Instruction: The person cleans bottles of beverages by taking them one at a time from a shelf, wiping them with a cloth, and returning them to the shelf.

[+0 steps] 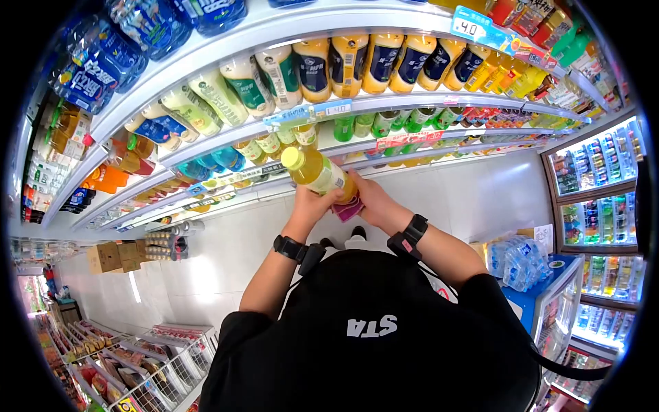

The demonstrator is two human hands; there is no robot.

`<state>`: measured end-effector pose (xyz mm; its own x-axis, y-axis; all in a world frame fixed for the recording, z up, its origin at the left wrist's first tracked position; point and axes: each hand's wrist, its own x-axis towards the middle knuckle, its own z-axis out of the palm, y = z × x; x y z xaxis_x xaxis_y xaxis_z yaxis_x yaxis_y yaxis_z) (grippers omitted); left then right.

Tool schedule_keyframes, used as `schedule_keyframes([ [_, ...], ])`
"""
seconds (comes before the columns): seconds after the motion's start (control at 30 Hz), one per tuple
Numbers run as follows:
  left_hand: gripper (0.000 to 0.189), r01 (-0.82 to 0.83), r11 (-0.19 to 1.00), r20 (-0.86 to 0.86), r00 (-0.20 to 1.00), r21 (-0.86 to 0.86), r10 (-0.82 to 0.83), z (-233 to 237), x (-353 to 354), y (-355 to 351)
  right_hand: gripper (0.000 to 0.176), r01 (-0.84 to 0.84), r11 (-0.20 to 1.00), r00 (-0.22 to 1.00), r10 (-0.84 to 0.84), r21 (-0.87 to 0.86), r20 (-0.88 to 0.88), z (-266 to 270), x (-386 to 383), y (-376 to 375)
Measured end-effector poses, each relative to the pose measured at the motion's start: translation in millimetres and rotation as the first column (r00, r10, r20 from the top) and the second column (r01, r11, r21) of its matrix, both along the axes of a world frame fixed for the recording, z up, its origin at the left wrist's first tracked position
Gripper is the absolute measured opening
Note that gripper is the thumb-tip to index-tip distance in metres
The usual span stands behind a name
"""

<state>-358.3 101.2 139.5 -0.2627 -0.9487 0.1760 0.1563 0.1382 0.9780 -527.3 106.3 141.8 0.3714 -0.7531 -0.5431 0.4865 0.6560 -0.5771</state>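
A bottle of yellow drink with a yellow-green cap is tilted in front of the shelves, its cap toward the upper left. My left hand is closed around the lower part of the bottle, thumb across its side. At the base end, my right hand is closed on a pink cloth pressed against the bottle. Part of the cloth and the fingers beneath the bottle are hidden. Close beyond the cap stand similar yellow bottles on a lower shelf.
Curved-looking shelves of drinks fill the front, with a price tag on one edge. Cardboard boxes stand on the floor at left, and a wire rack lower left. A blue freezer carries wrapped water bottles at right.
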Motion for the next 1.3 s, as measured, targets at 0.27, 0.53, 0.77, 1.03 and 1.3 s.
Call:
schedule_keyframes([
  [0.27, 0.06, 0.127, 0.944, -0.625, 0.774, 0.305, 0.097, -3.9, 24.8, -0.3, 0.028, -0.207, 0.757, 0.788, -0.247, -0.62, -0.565, 51.3, -8.7, 8.9],
  [0.53, 0.077, 0.163, 0.865, -0.479, 0.872, 0.475, 0.099, 58.6, -3.3, 17.5, 0.038, -0.689, -0.014, 0.602, -0.568, -0.725, -0.561, 119.3, 24.8, -30.2],
  [0.77, 0.084, 0.067, 0.897, -0.645, 0.719, 0.437, 0.26, 80.9, -21.1, 13.7, 0.033, -0.68, -0.394, 0.727, -0.262, -0.618, -0.634, 105.2, -32.7, -10.6],
  [1.03, 0.078, 0.055, 0.91, -0.42, 0.897, 0.41, 0.135, 80.7, -68.9, 21.1, 0.033, -0.54, -0.146, 0.799, -0.398, -0.829, -0.451, 135.6, -49.7, -51.1],
  [1.3, 0.075, -0.186, 0.893, -0.562, 0.719, 0.41, 0.408, 96.8, -61.0, 15.0, 0.035, -0.551, -0.18, 0.834, -0.147, -0.815, -0.531, 111.4, -68.5, -20.5],
])
